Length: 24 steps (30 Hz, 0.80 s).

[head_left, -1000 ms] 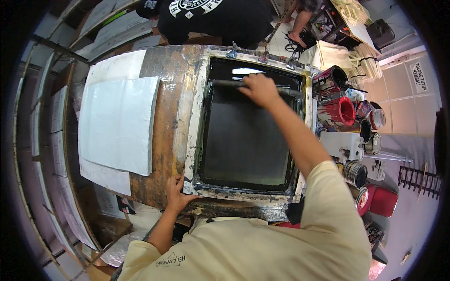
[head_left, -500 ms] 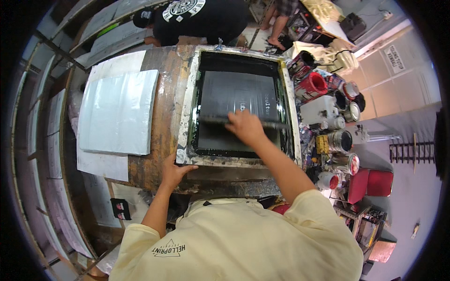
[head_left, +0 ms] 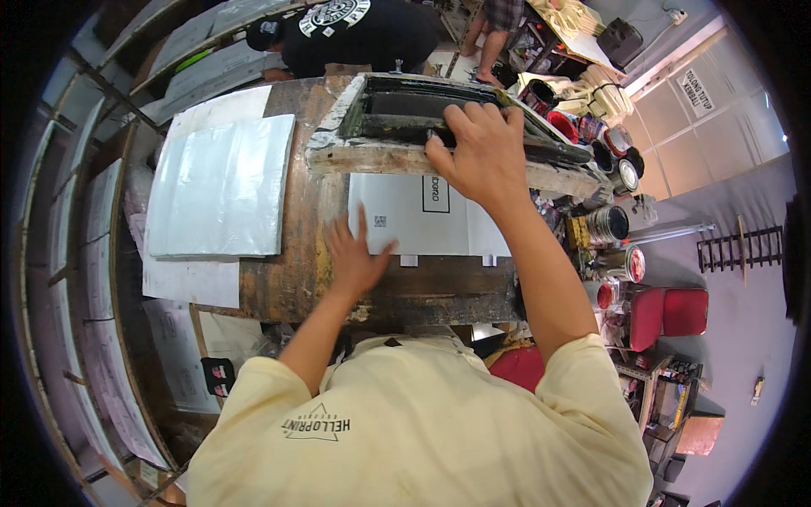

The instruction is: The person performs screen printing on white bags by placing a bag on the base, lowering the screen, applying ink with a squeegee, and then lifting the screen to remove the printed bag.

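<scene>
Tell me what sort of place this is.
Most likely a screen-printing workshop: a wooden-framed printing screen lifted by the right hand over a freshly printed white sheet, with ink cans beside an ink-stained table.

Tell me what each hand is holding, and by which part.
The right hand grips the wooden screen-printing frame by its near edge, tilted up. The left hand holds nothing; it lies flat at the left edge of the white printed sheet.

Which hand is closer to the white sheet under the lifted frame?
Left. The left hand lies on the white printed sheet's edge; the right hand grips the raised screen frame above.
</scene>
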Tool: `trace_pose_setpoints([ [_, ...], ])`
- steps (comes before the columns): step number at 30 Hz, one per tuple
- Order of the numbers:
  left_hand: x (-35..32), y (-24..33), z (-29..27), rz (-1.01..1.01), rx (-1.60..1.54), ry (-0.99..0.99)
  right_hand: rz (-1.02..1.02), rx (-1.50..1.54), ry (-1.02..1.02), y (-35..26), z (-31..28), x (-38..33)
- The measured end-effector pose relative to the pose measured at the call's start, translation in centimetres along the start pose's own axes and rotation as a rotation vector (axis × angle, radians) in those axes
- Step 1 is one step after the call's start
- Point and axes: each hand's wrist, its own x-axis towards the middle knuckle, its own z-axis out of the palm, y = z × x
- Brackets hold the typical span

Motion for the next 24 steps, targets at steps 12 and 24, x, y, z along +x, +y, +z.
trace_pose_setpoints([
  [12, -3.2, 0.8, 4.2, -0.032, 0.088, -0.201, -0.041, 0.022, 0.093, 3.6, -0.7, 9.0],
  [24, 3.3, -8.8, 1.2, 0.198, -0.133, -0.083, 0.034, 0.089, -0.122, 4.0, -3.1, 13.4],
])
